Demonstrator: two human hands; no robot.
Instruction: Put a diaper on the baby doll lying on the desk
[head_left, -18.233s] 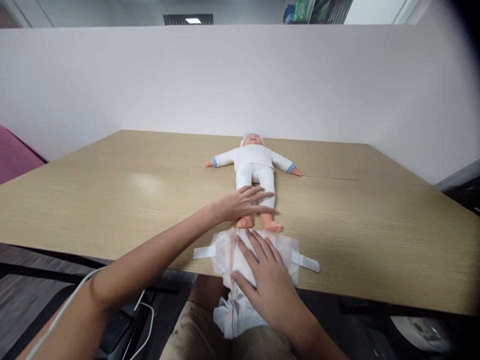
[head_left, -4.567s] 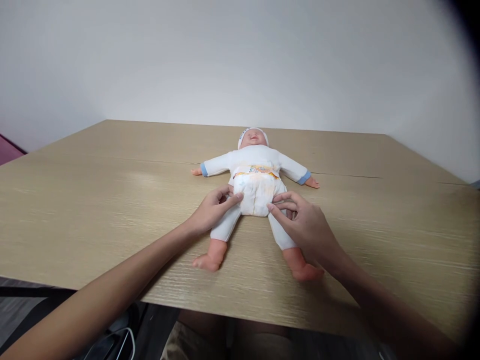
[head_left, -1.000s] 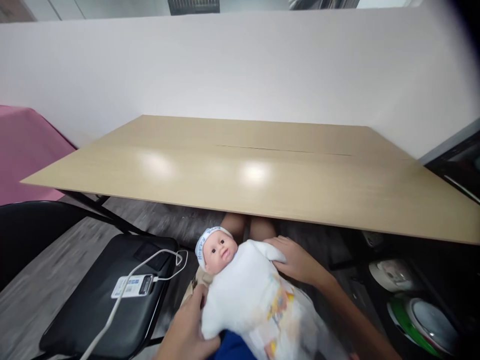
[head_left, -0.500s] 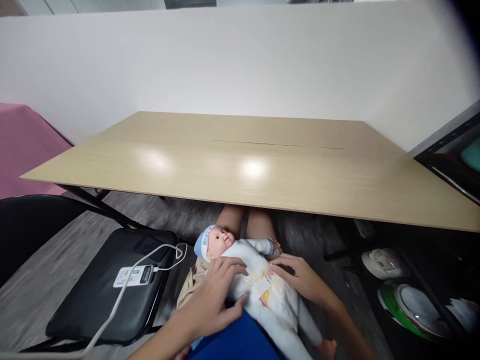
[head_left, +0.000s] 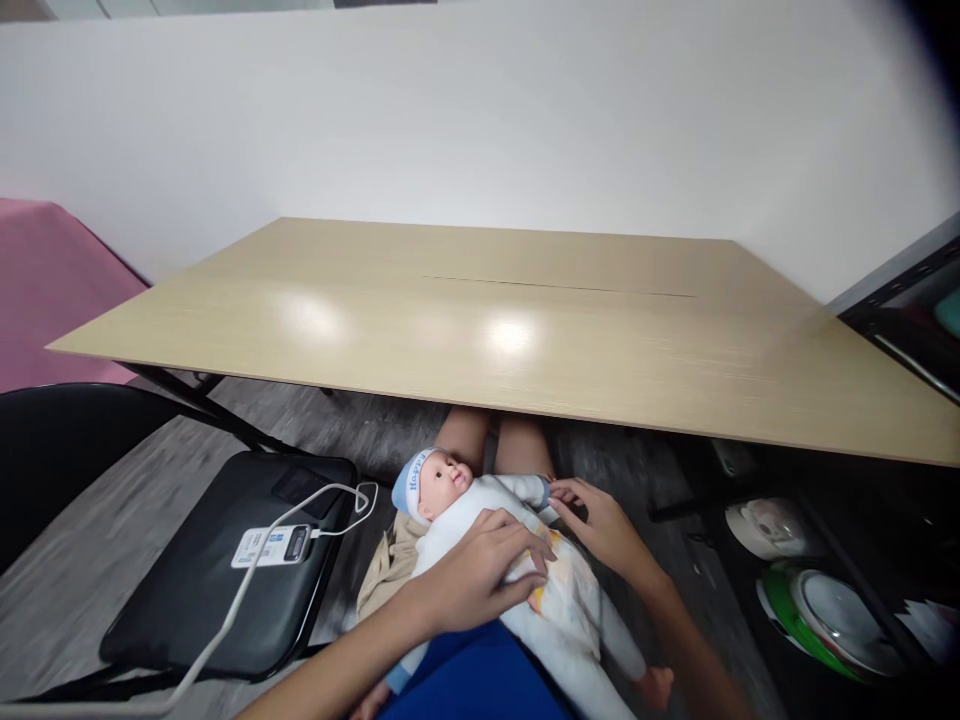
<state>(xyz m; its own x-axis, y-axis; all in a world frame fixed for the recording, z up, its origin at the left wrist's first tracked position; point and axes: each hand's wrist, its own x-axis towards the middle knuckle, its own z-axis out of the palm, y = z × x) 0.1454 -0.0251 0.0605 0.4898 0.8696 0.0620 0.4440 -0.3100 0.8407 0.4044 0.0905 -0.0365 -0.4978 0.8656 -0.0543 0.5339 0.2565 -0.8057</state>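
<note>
Doll lies on the person's lap, below the near edge of the table, head up-left, legs down-right. It wears a white suit, a blue-and-white cap and a diaper with orange print at the waist.

Left hand comes in from lower left, forearm running diagonally up across the frame. Palm down, fingers spread and slightly curved, laid flat over the doll's chest and belly; fingertips reach the diaper's top edge. It presses or rests on the doll, not a closed grasp.

Right hand comes in from lower right, wrist bent, forearm along the doll's far side. Fingers loosely curled and pointing left, tips at the doll's blue-cuffed sleeve, just beside the left hand's fingertips. Cannot tell whether it pinches the sleeve or only touches it.

One doll foot shows bare under the right forearm. Blue cloth sits under the left wrist, and tan fabric lies just left of the left hand, under the doll's head.

Well left of the left hand: a black chair with a small device and a white cable on the seat. Right of the right hand, on the floor side, round dishes, blurred. Pink surface far left.
</note>
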